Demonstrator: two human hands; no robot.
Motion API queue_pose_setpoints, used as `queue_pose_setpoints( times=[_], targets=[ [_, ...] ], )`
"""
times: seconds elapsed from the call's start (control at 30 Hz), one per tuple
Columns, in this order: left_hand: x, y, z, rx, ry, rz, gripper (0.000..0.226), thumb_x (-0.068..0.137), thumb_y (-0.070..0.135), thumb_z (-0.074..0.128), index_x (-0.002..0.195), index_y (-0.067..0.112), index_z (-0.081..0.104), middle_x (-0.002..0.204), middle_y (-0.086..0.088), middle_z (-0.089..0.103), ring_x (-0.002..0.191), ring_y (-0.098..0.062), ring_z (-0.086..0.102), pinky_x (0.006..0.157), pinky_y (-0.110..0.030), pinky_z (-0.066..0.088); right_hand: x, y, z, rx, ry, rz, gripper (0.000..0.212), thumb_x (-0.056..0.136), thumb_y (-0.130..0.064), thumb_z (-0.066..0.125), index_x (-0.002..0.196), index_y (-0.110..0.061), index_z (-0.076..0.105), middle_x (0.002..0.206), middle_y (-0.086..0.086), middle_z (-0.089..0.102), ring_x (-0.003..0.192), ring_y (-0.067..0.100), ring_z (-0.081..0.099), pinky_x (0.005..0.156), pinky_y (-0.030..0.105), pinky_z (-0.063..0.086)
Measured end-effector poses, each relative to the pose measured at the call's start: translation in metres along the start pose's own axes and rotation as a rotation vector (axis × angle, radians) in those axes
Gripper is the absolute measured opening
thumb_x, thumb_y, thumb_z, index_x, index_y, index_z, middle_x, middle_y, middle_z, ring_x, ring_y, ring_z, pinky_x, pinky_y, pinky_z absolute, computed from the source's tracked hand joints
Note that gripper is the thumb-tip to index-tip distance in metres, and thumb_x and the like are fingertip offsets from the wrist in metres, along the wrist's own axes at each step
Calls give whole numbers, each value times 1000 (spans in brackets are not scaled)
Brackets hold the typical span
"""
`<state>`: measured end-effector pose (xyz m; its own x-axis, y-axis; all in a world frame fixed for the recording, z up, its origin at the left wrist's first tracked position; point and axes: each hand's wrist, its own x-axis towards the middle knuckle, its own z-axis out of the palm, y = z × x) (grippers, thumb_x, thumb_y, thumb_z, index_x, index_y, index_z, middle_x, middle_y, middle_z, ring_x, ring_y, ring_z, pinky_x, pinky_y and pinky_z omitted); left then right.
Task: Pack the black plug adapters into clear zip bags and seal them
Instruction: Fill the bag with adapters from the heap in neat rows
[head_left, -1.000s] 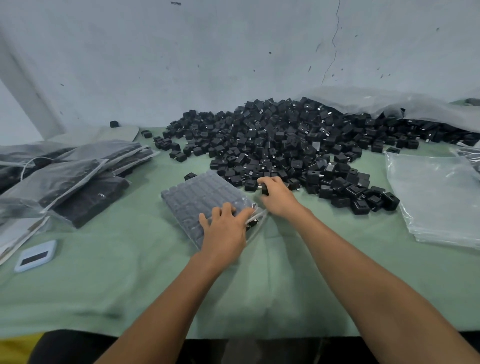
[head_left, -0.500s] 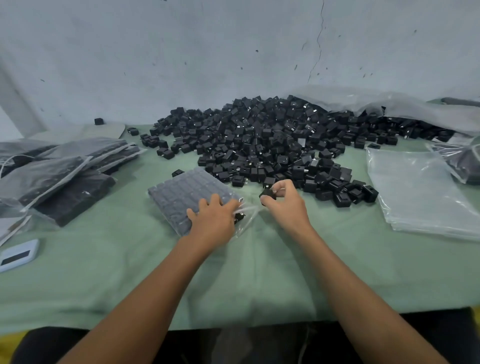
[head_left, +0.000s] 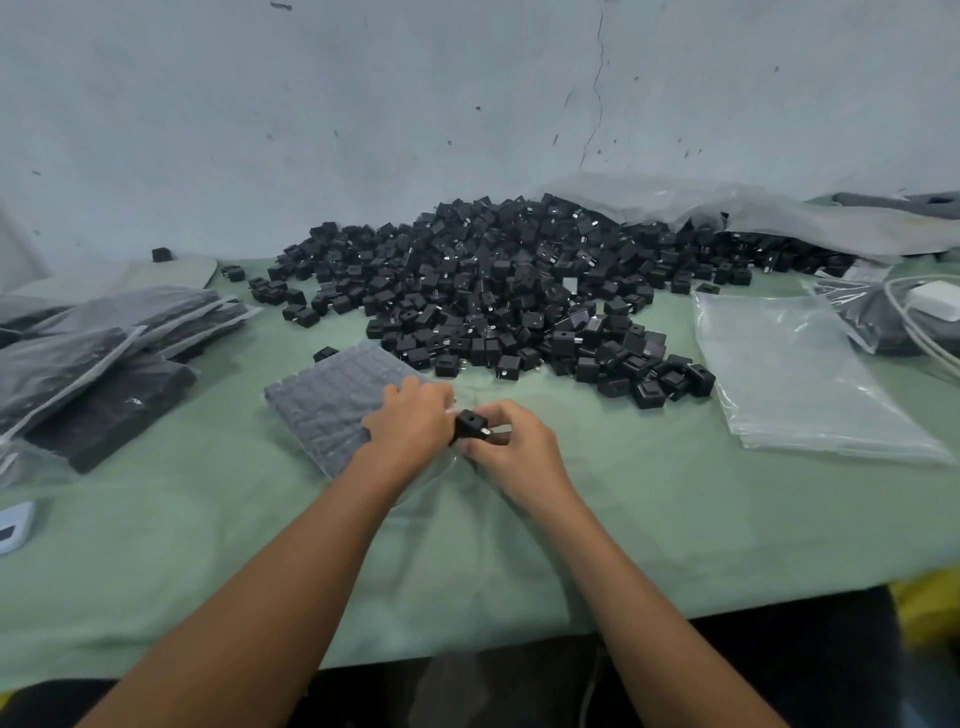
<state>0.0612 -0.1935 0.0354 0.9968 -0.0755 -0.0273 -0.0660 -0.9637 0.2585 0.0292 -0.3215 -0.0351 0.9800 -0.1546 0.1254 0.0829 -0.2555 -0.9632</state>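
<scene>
One black adapter sits pinched in our right hand, at the filled zip bag's open mouth. Our left hand grips that mouth; the adapter pile lies behind the bag.

Green cloth-covered desk, cracked pale wall at the far side, small white-and-blue device at near left edge, white cable far right

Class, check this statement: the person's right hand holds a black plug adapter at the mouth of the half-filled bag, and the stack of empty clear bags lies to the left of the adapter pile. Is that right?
One detail is wrong. The head view shows the stack of empty clear bags lying to the right of the adapter pile, not the left. The rest stands: the right hand holds a black plug adapter at the mouth of the half-filled bag.
</scene>
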Motion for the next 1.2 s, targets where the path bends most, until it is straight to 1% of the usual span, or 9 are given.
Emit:
queue_pose_setpoints(
  times=[0.1, 0.27, 0.47, 0.6, 0.8, 0.97, 1.03, 1.13, 1.2],
  targets=[
    [0, 1, -1, 12, -9, -3, 11, 100, 42, 52, 96, 31, 49, 120, -4, 46, 121, -30, 39, 98, -54, 44, 2, 5, 3, -47, 53, 6, 23, 73, -26, 82, 87, -32, 64, 97, -12, 66, 77, 9, 70, 75, 44, 58],
    [0, 1, 1, 16, 5, 5, 8, 101, 38, 50, 96, 32, 51, 120, -4, 46, 119, -29, 39, 97, -54, 44, 1, 4, 11, -294, 110, -80, 27, 79, -31, 79, 90, -33, 54, 100, -12, 49, 78, 11, 61, 69, 26, 40],
    [0, -8, 4, 5, -2, 61, 12, 102, 33, 46, 107, 31, 56, 112, -3, 41, 118, -29, 39, 99, -55, 42, 4, 5, 6, -338, 21, -152, 23, 85, -31, 72, 103, -28, 58, 106, -11, 58, 86, 9, 58, 76, 28, 43],
    [1, -11, 5, 12, 3, 74, 17, 101, 29, 46, 112, 30, 58, 110, -3, 40, 118, -31, 39, 99, -55, 42, 7, 1, -3, -264, -138, -138, 17, 95, -28, 60, 111, -25, 55, 107, 0, 68, 95, 21, 63, 89, 44, 50],
    [-1, -8, 7, 33, 5, 61, 15, 102, 32, 43, 112, 30, 55, 119, -6, 45, 118, -30, 39, 98, -55, 42, 10, 1, -12, -258, -203, -77, 18, 94, -32, 63, 98, -30, 45, 87, 4, 68, 80, 28, 62, 76, 47, 52],
    [-3, -6, 11, 83, 39, 56, 16, 102, 33, 41, 116, 29, 50, 121, -5, 43, 116, -27, 40, 97, -57, 42, 7, 4, -4, -398, -127, -230, 35, 97, -27, 60, 130, -28, 49, 123, -4, 56, 106, 19, 57, 91, 31, 44],
    [-3, -6, 11, 94, 32, 63, 17, 102, 31, 42, 117, 30, 49, 121, -6, 44, 116, -28, 40, 98, -57, 42, 3, 3, 2, -457, -85, -264, 29, 98, -24, 56, 126, -22, 52, 122, 2, 56, 109, 24, 55, 90, 34, 43],
    [-3, -5, 10, 97, 21, 61, 14, 102, 25, 41, 112, 29, 49, 119, -6, 44, 116, -28, 39, 97, -58, 41, -4, -1, 14, -521, 27, -283, 14, 97, -22, 55, 108, -15, 49, 109, 7, 59, 98, 30, 55, 76, 36, 39],
    [-3, -4, 9, 104, 16, 59, 15, 102, 23, 40, 112, 29, 48, 119, -6, 43, 116, -28, 38, 97, -59, 41, -4, -2, 19, -511, 88, -270, 15, 96, -21, 57, 99, -16, 43, 104, 9, 58, 92, 30, 54, 71, 34, 35]
  ],
)
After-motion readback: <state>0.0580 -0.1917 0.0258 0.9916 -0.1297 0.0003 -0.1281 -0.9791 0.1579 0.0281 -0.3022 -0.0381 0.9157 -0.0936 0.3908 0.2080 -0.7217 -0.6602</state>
